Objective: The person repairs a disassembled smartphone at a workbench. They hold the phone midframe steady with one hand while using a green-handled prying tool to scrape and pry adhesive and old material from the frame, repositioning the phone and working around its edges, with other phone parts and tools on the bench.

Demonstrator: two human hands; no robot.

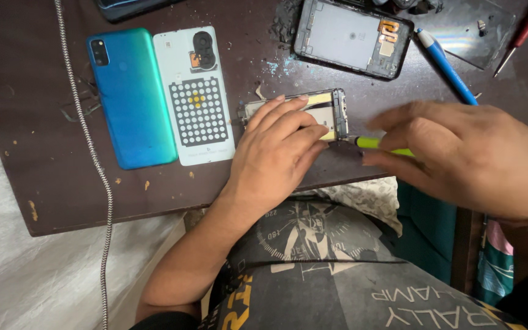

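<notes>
My left hand [274, 153] lies flat on an opened phone frame [325, 107] near the front edge of the dark table [44, 153], pressing it down. My right hand [469, 156] grips a yellow-green screwdriver [377, 144]. Its tip touches the right end of the frame, beside my left fingertips. Most of the frame is hidden under my left hand.
A teal phone back cover [131, 98] and a white inner panel with a dot grid [198, 98] lie side by side at the left. Another opened phone body [352, 38] rests at the back. A blue pen [444, 66], a red screwdriver [524, 33] and a braided cable [87, 140] are nearby.
</notes>
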